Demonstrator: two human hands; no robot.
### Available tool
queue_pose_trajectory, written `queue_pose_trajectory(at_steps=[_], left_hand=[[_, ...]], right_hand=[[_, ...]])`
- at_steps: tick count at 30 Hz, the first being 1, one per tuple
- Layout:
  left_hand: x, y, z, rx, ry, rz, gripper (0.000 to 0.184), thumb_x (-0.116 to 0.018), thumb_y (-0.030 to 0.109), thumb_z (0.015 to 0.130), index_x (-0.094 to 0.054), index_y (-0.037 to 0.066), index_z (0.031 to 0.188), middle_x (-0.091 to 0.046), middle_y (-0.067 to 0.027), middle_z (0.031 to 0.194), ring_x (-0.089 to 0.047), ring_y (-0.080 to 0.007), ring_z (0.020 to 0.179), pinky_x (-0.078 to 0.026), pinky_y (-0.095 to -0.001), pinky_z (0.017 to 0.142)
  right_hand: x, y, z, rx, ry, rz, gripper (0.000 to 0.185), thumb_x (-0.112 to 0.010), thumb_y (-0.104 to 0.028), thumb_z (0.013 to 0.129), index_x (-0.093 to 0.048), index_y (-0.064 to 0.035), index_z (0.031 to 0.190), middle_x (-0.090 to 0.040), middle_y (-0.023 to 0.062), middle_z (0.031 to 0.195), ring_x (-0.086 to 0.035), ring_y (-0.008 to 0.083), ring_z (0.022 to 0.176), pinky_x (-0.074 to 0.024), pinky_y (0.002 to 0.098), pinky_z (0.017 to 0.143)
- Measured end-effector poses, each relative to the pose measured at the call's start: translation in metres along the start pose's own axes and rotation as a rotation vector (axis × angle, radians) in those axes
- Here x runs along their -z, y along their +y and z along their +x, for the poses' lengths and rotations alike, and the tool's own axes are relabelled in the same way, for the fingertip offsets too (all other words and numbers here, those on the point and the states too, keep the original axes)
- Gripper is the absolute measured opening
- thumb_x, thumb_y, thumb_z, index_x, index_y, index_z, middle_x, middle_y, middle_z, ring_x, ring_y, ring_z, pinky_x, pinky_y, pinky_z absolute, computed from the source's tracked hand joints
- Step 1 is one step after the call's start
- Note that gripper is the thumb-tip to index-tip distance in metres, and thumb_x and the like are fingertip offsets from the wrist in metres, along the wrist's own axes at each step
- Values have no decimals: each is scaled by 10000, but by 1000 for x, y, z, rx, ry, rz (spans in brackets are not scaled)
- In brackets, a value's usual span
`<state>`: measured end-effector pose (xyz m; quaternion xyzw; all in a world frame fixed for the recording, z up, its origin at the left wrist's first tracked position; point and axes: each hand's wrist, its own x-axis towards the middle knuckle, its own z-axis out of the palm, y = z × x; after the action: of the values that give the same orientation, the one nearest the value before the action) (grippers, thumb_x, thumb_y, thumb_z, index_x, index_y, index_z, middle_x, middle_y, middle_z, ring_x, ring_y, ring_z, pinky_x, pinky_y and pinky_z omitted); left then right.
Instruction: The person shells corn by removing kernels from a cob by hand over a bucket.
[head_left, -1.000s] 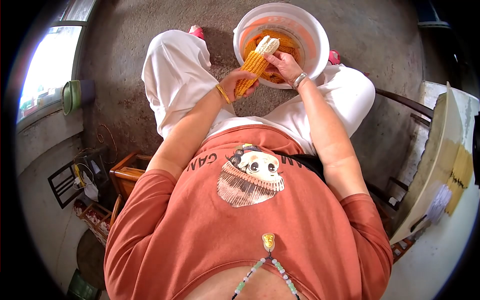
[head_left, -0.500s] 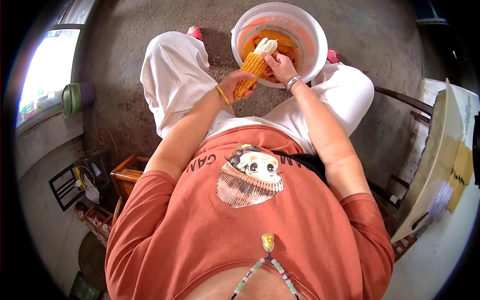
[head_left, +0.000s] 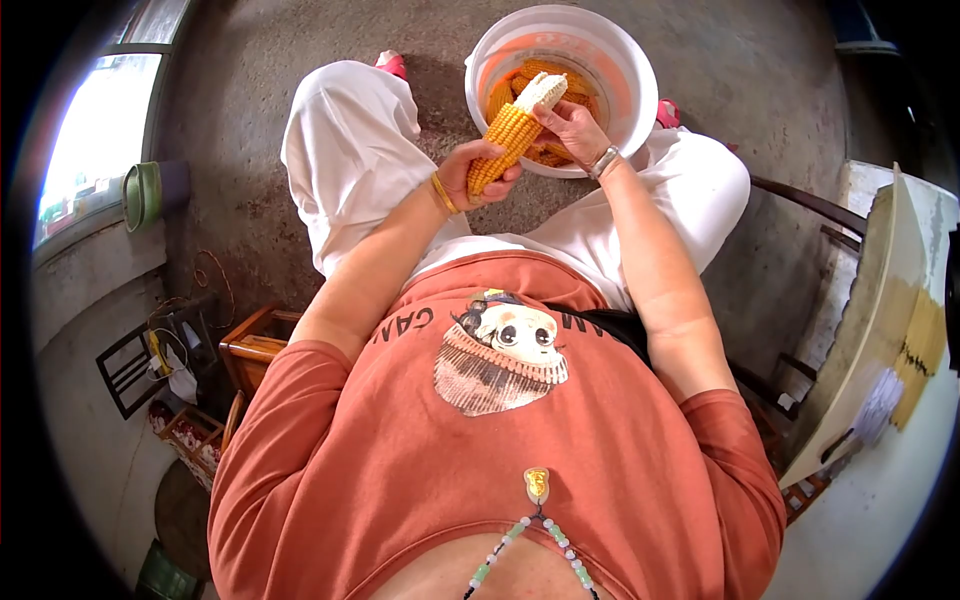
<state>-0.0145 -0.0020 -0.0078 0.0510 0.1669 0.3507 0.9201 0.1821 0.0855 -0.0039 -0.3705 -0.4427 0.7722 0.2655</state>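
Observation:
An ear of corn (head_left: 506, 143) is held at a slant over the near rim of a white bucket (head_left: 645, 85). Its lower part carries yellow kernels, while the upper end is bare, pale cob. My left hand (head_left: 470, 172), with a gold bangle at the wrist, wraps around the lower, kernel-covered end. My right hand (head_left: 574, 133), with a silvery band at the wrist, grips the upper part near the border between kernels and bare cob. Inside the bucket lie more yellow ears of corn (head_left: 552, 72), partly hidden by the held ear and my right hand.
The bucket stands on a grey concrete floor (head_left: 240, 110) between my white-trousered knees. At the left is a wooden stool-like piece (head_left: 255, 345). A pale board (head_left: 850, 330) leans at the right, near a dark curved rail (head_left: 810, 195).
My right hand has shifted slightly right and its wrist has turned. The ear's bare tip has moved a little right and toward me. My left hand keeps its hold.

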Motion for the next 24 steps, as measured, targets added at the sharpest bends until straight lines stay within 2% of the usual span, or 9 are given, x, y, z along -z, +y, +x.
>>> queue_pose_trajectory(at_steps=[8, 14, 17, 20, 24], left_hand=[[-1, 1, 0, 70, 47, 56, 360, -532, 208, 866, -420, 28, 1158, -518, -124, 798, -473, -143, 475, -381, -232, 391], [-5, -3, 0, 56, 141, 76, 349, -542, 204, 863, -424, 36, 1146, -522, -119, 803, -475, -137, 482, -381, -230, 390], [-4, -1, 0, 44, 113, 29, 351, -541, 207, 862, -420, 40, 1146, -520, -113, 800, -471, -131, 484, -373, -227, 390], [-2, -1, 1, 41, 90, -7, 358, -540, 208, 859, -413, 41, 1149, -516, -110, 796, -465, -129, 483, -366, -224, 394], [-1, 1, 2, 25, 75, 29, 369, -540, 209, 856, -407, 39, 1155, -512, -109, 791, -457, -125, 478, -364, -225, 399]], right_hand=[[-5, 19, 4, 60, 186, -87, 580, -688, -499, 792, -607, 0, 1078, -637, 36, 975, -598, 106, 852, -517, 239, 695], [-12, 29, 10, 34, 283, 4, 632, -687, -524, 783, -579, 5, 1110, -621, 65, 1027, -600, 138, 898, -533, 275, 714], [-13, 10, 4, -150, 224, 155, 632, -687, -496, 793, -541, -4, 1163, -597, 90, 1085, -608, 169, 946, -548, 319, 769], [-9, 2, 0, -148, 76, 155, 626, -689, -448, 807, -496, -19, 1219, -578, 107, 1122, -607, 197, 986, -555, 345, 801], [-3, 3, 2, -126, -12, 121, 584, -686, -376, 825, -472, -34, 1248, -571, 103, 1136, -595, 202, 1016, -545, 347, 825]])
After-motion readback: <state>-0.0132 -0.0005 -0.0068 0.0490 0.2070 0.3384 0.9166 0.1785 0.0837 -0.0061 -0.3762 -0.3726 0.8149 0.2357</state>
